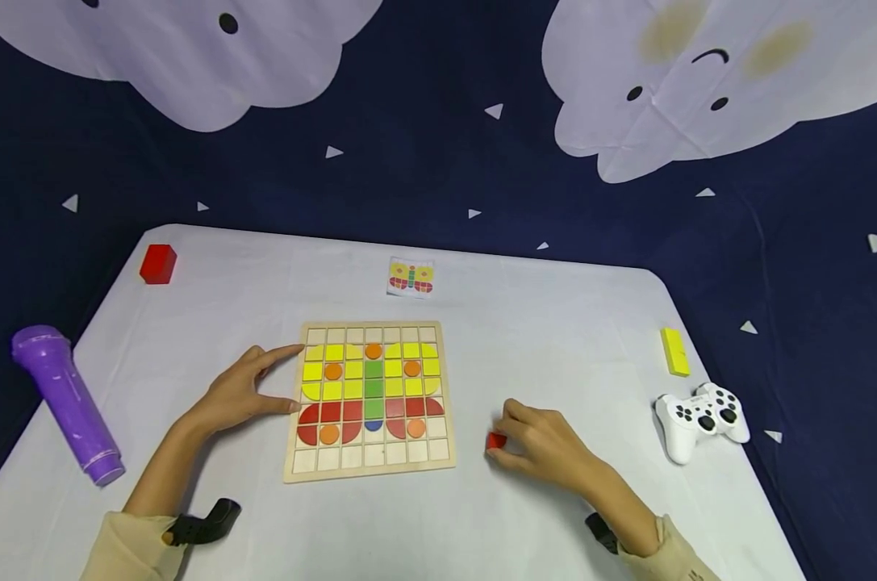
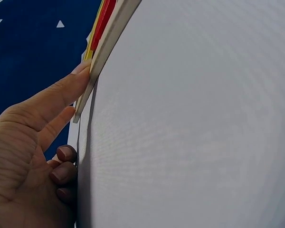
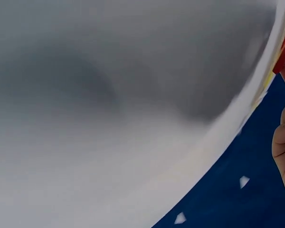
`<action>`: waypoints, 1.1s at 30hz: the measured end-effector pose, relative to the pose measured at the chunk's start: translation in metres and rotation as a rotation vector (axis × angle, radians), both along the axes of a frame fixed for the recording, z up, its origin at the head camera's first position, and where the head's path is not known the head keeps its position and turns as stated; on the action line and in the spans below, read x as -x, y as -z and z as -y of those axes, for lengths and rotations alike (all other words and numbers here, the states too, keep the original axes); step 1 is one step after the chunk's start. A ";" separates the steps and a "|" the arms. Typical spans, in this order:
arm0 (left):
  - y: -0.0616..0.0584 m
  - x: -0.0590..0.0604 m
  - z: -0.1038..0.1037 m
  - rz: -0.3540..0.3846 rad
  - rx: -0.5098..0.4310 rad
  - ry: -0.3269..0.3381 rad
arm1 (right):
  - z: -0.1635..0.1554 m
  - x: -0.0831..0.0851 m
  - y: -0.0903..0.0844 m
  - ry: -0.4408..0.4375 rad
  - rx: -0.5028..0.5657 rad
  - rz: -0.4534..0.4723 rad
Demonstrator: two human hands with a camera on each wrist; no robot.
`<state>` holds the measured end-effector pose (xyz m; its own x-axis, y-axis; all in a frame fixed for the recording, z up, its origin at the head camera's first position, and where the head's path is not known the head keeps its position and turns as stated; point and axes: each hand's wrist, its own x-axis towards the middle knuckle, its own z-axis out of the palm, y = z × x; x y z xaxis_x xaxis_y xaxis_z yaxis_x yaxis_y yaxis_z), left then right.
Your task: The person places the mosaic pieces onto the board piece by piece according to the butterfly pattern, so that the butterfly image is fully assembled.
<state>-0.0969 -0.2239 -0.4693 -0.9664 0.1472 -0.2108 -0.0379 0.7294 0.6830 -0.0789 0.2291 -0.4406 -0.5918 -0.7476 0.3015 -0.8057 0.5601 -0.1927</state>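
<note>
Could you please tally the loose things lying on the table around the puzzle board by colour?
Red: 2, block and small piece held in the right hand
Yellow: 1, block
Purple: 1, microphone
White: 1, game controller
Multicoloured: 1, pattern card
Total: 6

Puzzle board (image 1: pixel 370 472): pale matt wood. Beside it, white cloth table cover (image 1: pixel 540 323); glossy white plastic game controller (image 1: pixel 699 420).

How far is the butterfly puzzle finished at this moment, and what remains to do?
Mostly done: the wooden board already shows yellow upper wings, a green body and red lower wings, like the pattern card. In hand: the right hand pinches a small red piece beside the board, while the left hand steadies its left edge. Left: placing that piece; I cannot tell which cell lacks it.
</note>
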 end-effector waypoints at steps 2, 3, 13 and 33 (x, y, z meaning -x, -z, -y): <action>0.000 0.000 0.000 -0.001 -0.002 0.000 | 0.013 0.005 -0.003 -0.019 -0.024 0.015; 0.000 0.000 0.000 -0.002 -0.003 0.000 | 0.019 0.008 -0.004 -0.028 -0.034 0.022; 0.000 0.000 0.001 0.001 -0.008 0.001 | 0.066 0.025 -0.002 -0.130 -0.072 0.041; -0.003 0.000 -0.001 0.009 -0.024 0.003 | 0.073 0.025 0.001 -0.103 -0.080 0.204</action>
